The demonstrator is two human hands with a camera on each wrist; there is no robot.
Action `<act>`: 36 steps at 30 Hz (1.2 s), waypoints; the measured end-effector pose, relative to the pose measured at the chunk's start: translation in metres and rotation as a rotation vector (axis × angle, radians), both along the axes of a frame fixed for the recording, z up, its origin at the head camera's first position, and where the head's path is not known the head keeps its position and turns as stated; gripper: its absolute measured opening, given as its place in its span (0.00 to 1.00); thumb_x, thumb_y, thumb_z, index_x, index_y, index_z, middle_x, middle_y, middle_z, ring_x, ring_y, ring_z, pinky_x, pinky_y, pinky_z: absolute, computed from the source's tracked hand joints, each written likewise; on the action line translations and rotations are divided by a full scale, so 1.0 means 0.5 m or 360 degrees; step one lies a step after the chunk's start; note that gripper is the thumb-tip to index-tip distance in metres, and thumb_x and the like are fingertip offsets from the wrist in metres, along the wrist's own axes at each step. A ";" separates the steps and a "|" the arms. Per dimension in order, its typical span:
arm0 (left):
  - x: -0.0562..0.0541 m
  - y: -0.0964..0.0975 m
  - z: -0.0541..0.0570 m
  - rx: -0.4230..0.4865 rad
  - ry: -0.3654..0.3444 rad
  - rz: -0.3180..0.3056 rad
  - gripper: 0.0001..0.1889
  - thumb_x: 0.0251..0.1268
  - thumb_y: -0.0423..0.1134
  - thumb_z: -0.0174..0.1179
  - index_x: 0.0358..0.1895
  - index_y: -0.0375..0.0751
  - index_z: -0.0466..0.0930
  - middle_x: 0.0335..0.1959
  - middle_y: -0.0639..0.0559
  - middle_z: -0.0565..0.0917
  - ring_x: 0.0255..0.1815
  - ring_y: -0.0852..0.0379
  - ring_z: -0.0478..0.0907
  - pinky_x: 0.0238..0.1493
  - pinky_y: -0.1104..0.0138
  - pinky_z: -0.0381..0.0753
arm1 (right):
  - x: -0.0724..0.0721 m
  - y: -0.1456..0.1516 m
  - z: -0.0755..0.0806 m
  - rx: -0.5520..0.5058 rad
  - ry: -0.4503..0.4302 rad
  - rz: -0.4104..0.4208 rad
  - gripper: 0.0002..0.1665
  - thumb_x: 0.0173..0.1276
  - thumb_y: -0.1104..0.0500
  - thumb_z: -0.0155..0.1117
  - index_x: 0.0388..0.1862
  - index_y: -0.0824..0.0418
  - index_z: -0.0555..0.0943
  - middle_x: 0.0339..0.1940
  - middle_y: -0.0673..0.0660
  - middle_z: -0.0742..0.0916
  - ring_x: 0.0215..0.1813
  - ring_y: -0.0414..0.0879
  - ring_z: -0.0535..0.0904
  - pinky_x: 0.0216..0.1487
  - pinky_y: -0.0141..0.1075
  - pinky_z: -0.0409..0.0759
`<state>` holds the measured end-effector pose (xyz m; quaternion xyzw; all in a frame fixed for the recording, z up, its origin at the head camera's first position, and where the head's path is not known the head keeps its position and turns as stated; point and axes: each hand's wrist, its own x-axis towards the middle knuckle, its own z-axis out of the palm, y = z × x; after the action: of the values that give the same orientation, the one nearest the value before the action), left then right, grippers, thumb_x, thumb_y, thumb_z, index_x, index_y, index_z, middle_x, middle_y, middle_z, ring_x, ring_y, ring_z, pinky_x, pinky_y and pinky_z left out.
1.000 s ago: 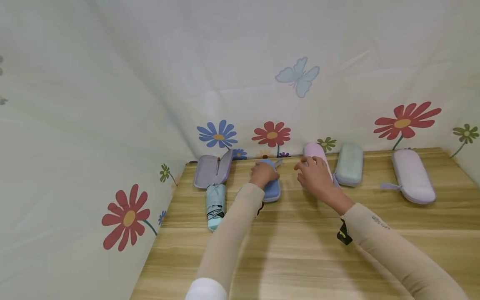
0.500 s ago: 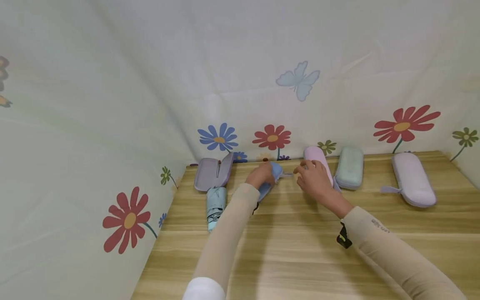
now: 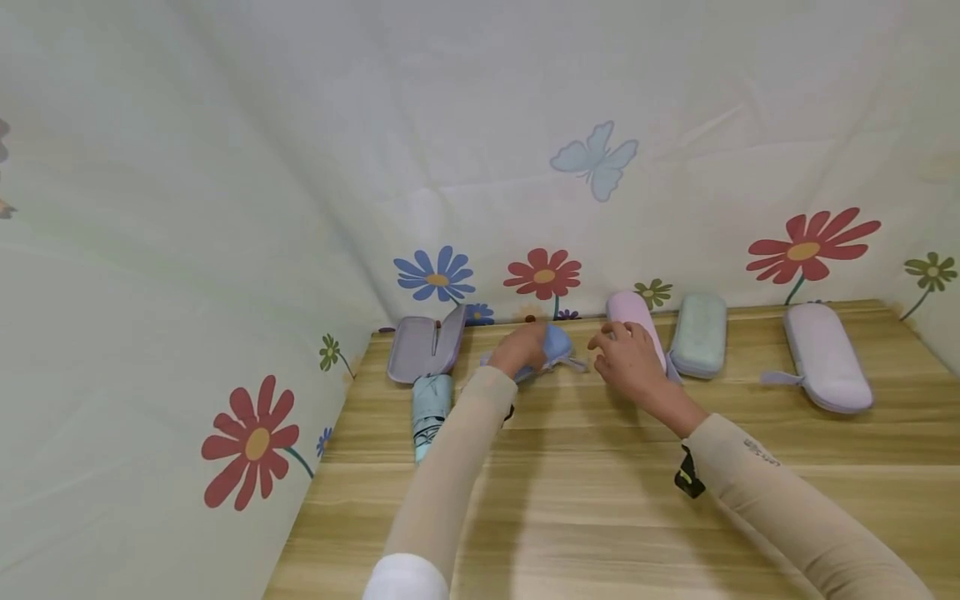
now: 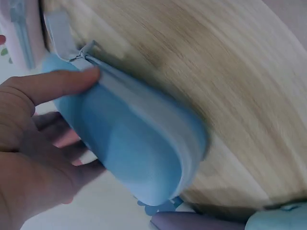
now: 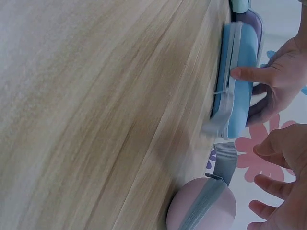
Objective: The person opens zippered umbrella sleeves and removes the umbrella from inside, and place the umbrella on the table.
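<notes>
My left hand point(image 3: 520, 352) grips a blue zippered glasses case point(image 3: 557, 340) near the back of the table. In the left wrist view the thumb lies on the zip side of the blue case point(image 4: 129, 134), the fingers on its opposite side. A grey pull strap hangs at one end, by the zip slider. My right hand point(image 3: 632, 360) hovers over the near part of a pink glasses case point(image 3: 627, 307), its fingers loosely bent and holding nothing. The right wrist view has this right hand point(image 5: 283, 177) apart from the pink case point(image 5: 206, 206) and its grey strap.
Left of the blue case, an unzipped lilac case point(image 3: 412, 348) stands open, with a folded light-blue umbrella point(image 3: 432, 408) in front, partly behind the left sleeve. A pale green case point(image 3: 702, 333) and a pale lilac case point(image 3: 828, 358) lie to the right. Patterned fabric point(image 3: 480, 167) hangs behind.
The left hand has turned the blue case from pointing away to lying slantwise, zip side toward the front. Its pull strap has swung right and nearer. The right hand has barely moved.
</notes>
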<state>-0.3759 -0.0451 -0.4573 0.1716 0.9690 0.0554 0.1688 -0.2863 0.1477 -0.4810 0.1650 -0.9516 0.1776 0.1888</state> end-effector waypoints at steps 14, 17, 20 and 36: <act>-0.040 -0.049 -0.043 -0.0171 0.0394 -0.0792 0.31 0.69 0.25 0.59 0.68 0.63 0.73 0.74 0.60 0.71 0.80 0.52 0.58 0.76 0.38 0.49 | -0.013 0.007 -0.008 0.0050 -0.0010 -0.0029 0.11 0.67 0.65 0.64 0.47 0.60 0.87 0.58 0.67 0.81 0.62 0.68 0.71 0.67 0.60 0.65; -0.040 -0.053 -0.042 -0.0011 0.0408 -0.0576 0.29 0.69 0.29 0.57 0.71 0.55 0.73 0.75 0.53 0.69 0.80 0.48 0.57 0.77 0.41 0.50 | -0.015 0.008 -0.007 0.0062 0.0001 -0.0030 0.11 0.67 0.64 0.65 0.48 0.60 0.87 0.57 0.66 0.82 0.62 0.68 0.72 0.67 0.59 0.66; -0.023 -0.037 -0.033 0.0154 0.0368 -0.0144 0.28 0.76 0.42 0.52 0.76 0.44 0.65 0.78 0.42 0.62 0.80 0.40 0.54 0.77 0.45 0.54 | -0.017 0.005 -0.004 0.0098 -0.0042 -0.0060 0.15 0.69 0.60 0.67 0.54 0.60 0.86 0.60 0.67 0.82 0.64 0.68 0.71 0.67 0.61 0.66; 0.000 0.056 -0.055 0.0527 0.0201 0.0536 0.52 0.69 0.54 0.64 0.82 0.33 0.42 0.82 0.31 0.38 0.78 0.24 0.45 0.73 0.43 0.61 | -0.022 -0.006 0.004 0.0235 -0.0437 -0.0150 0.38 0.76 0.43 0.58 0.80 0.55 0.65 0.79 0.65 0.67 0.79 0.69 0.54 0.73 0.71 0.47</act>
<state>-0.3760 -0.0169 -0.4847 0.0359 0.9703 0.2301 0.0657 -0.2973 0.1446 -0.4789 0.1079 -0.9856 0.1192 0.0526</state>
